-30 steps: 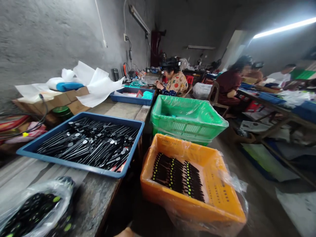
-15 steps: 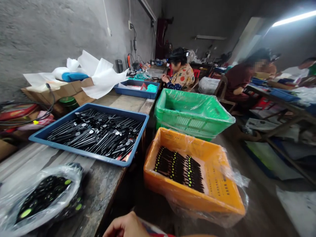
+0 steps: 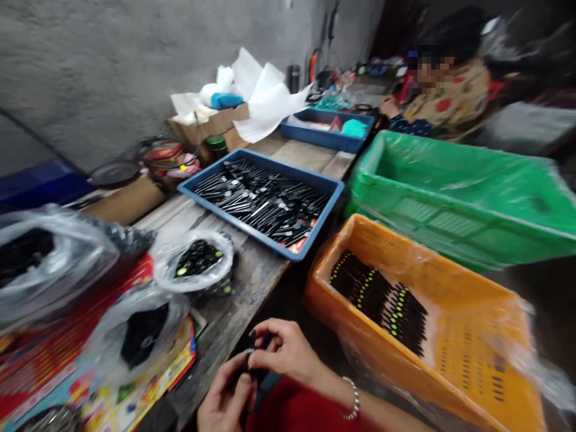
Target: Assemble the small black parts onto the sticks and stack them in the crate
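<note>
My left hand (image 3: 227, 393) is closed at the bottom middle, its fingers curled round a small black piece (image 3: 251, 353). Meeting it from the right, my right hand (image 3: 290, 354) has thumb and forefinger pinched on the same piece. The fingers cover most of it, so its exact kind does not show. Close by on the bench lies an opened plastic bag of black parts with yellow-green discs (image 3: 198, 259). Another clear bag (image 3: 105, 339) holds black parts nearer to me.
A blue tray (image 3: 292, 254) of slim black pieces sits on the wooden bench (image 3: 256, 282). To the right stand an orange crate (image 3: 472, 324), with rows of black pieces with yellow-green dots, and a green crate (image 3: 427, 198), both plastic-lined. A person (image 3: 454, 90) sits beyond.
The view has swung left and down, bringing the nearer bags into sight. Earlier one hand showed at the bottom edge; now both are together on the small black piece.
</note>
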The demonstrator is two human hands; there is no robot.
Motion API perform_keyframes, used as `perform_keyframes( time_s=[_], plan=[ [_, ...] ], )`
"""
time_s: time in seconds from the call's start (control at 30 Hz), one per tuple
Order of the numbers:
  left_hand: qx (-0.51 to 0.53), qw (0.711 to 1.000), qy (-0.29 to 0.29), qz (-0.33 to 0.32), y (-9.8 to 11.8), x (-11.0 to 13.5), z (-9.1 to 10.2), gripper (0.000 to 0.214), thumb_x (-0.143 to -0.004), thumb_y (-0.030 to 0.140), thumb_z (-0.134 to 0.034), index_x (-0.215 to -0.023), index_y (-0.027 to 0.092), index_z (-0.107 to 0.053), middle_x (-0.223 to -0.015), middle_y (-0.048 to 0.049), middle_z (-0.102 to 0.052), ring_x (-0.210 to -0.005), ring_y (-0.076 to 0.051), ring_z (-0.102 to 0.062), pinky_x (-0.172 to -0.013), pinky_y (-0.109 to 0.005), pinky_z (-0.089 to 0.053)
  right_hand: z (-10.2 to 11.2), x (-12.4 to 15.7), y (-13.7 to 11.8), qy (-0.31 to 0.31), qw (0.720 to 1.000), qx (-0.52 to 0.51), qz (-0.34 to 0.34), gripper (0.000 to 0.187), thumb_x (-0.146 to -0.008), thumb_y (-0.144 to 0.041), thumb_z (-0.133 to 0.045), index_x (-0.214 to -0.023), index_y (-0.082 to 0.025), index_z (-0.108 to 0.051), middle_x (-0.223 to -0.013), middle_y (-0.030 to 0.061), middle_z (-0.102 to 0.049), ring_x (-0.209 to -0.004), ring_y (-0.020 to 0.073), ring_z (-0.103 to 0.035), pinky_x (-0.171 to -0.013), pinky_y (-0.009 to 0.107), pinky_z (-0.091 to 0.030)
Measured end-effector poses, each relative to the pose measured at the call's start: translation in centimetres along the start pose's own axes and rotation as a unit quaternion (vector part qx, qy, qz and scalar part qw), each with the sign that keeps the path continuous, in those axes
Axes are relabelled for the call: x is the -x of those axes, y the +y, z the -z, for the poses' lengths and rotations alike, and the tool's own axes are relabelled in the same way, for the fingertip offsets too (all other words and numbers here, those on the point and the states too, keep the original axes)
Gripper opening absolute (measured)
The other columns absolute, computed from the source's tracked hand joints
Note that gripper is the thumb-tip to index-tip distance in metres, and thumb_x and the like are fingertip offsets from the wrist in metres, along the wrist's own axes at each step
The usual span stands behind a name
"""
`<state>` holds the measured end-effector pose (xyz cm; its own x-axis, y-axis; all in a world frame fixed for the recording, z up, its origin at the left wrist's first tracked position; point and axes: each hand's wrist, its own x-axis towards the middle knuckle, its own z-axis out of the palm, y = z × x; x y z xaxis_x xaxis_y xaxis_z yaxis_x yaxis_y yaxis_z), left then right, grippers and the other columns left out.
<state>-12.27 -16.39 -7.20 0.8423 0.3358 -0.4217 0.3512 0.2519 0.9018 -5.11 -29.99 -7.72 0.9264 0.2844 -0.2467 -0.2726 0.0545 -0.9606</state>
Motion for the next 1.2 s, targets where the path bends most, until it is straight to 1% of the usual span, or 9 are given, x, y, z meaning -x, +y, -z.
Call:
perform_keyframes(
  time_s=[0.33, 0.47, 0.6, 0.73, 0.83, 0.93, 1.07, 1.13, 1.2],
  plan=[
    [0.039, 0.999, -0.003, 0.006, -0.2, 1.1, -0.4, 0.036, -0.070, 0.039, -0.080, -0.092, 0.012, -0.070, -0.061, 0.0011, -0.059, -0.048, -0.008, -0.046, -0.047, -0.019, -0.037, 0.4, 0.4, 1.1, -0.005, 0.999, -0.003, -0.032, 0.035, -0.079, -0.045, -0.070, -0.094, -0.013, -0.073, -0.071, 0.0021, -0.066, -0.056, 0.0132, -0.058, -0.053, 0.023, -0.047],
    [0.043, 0.999, -0.009, 0.013, -0.4, 1.1, -0.1, 0.035, -0.072, 0.036, -0.078, -0.095, 0.012, -0.070, -0.065, -0.0002, -0.061, -0.050, -0.008, -0.046, -0.048, -0.020, -0.038, 0.1, 0.4, 1.4, -0.080, 0.996, 0.033, -0.024, 0.032, -0.074, -0.039, -0.077, -0.094, -0.014, -0.075, -0.074, 0.0020, -0.068, -0.059, 0.0139, -0.057, -0.054, 0.024, -0.045],
    [0.046, 0.999, -0.006, 0.013, -0.5, 1.0, 0.1, 0.034, -0.073, 0.036, -0.077, -0.097, 0.013, -0.070, -0.069, -0.0008, -0.063, -0.050, -0.007, -0.047, -0.049, -0.020, -0.038, 0.4, 0.3, 1.5, -0.027, 0.998, 0.046, -0.029, 0.033, -0.085, -0.046, -0.064, -0.083, -0.014, -0.073, -0.066, 0.0027, -0.066, -0.058, 0.0159, -0.058, -0.056, 0.026, -0.046],
    [0.030, 1.000, -0.005, 0.009, -0.8, 1.2, 0.2, 0.032, -0.074, 0.034, -0.077, -0.098, 0.013, -0.071, -0.064, 0.0005, -0.060, -0.051, -0.008, -0.047, -0.050, -0.020, -0.038, 1.0, 0.6, 1.2, -0.080, 0.988, 0.129, 0.033, 0.022, -0.077, -0.038, -0.075, -0.077, -0.017, -0.069, -0.068, 0.0005, -0.063, -0.061, 0.0151, -0.056, -0.055, 0.024, -0.042],
    [0.025, 1.000, -0.005, -0.005, -1.1, 1.3, 0.0, 0.030, -0.073, 0.033, -0.077, -0.096, 0.014, -0.073, -0.072, -0.0007, -0.060, -0.051, -0.008, -0.046, -0.048, -0.020, -0.038, 1.1, 1.0, 1.3, -0.087, 0.977, 0.179, 0.080, 0.030, -0.083, -0.043, -0.069, -0.068, -0.017, -0.064, -0.065, 0.0005, -0.058, -0.059, 0.0143, -0.051, -0.053, 0.024, -0.039],
    [0.012, 0.999, -0.011, -0.040, -1.4, 1.4, -0.3, 0.025, -0.074, 0.033, -0.076, -0.092, 0.016, -0.075, -0.078, -0.0007, -0.057, -0.053, -0.007, -0.045, -0.048, -0.019, -0.036, 1.1, 1.0, 2.0, -0.136, 0.983, 0.125, -0.001, 0.055, -0.089, -0.063, -0.053, -0.063, -0.016, -0.063, -0.056, 0.0010, -0.055, -0.052, 0.0132, -0.047, -0.049, 0.025, -0.037],
    [0.011, 0.999, -0.021, -0.047, -1.8, 1.4, -0.3, 0.022, -0.076, 0.032, -0.075, -0.092, 0.016, -0.075, -0.079, -0.0008, -0.055, -0.053, -0.007, -0.046, -0.048, -0.019, -0.037, 1.3, 0.5, 3.2, -0.213, 0.963, 0.012, -0.162, 0.071, -0.072, -0.084, -0.054, -0.066, -0.014, -0.065, -0.050, 0.0004, -0.053, -0.040, 0.0116, -0.044, -0.040, 0.023, -0.033],
    [0.019, 0.999, -0.008, -0.047, -2.0, 1.4, -0.2, 0.022, -0.076, 0.032, -0.075, -0.092, 0.017, -0.075, -0.078, -0.0005, -0.056, -0.052, -0.006, -0.046, -0.048, -0.019, -0.037, 1.3, 0.5, 3.3, -0.188, 0.970, 0.010, -0.157, 0.066, -0.073, -0.080, -0.058, -0.068, -0.014, -0.065, -0.053, 0.0011, -0.056, -0.042, 0.0118, -0.045, -0.041, 0.023, -0.034],
    [0.022, 0.999, 0.005, -0.050, -2.2, 1.3, 0.0, 0.023, -0.077, 0.031, -0.074, -0.095, 0.017, -0.074, -0.078, -0.0003, -0.056, -0.052, -0.007, -0.046, -0.048, -0.019, -0.037, 1.3, 0.7, 3.1, -0.133, 0.986, 0.045, -0.094, 0.053, -0.076, -0.067, -0.067, -0.072, -0.015, -0.066, -0.059, 0.0011, -0.058, -0.048, 0.0125, -0.048, -0.046, 0.024, -0.037]
  ],
)
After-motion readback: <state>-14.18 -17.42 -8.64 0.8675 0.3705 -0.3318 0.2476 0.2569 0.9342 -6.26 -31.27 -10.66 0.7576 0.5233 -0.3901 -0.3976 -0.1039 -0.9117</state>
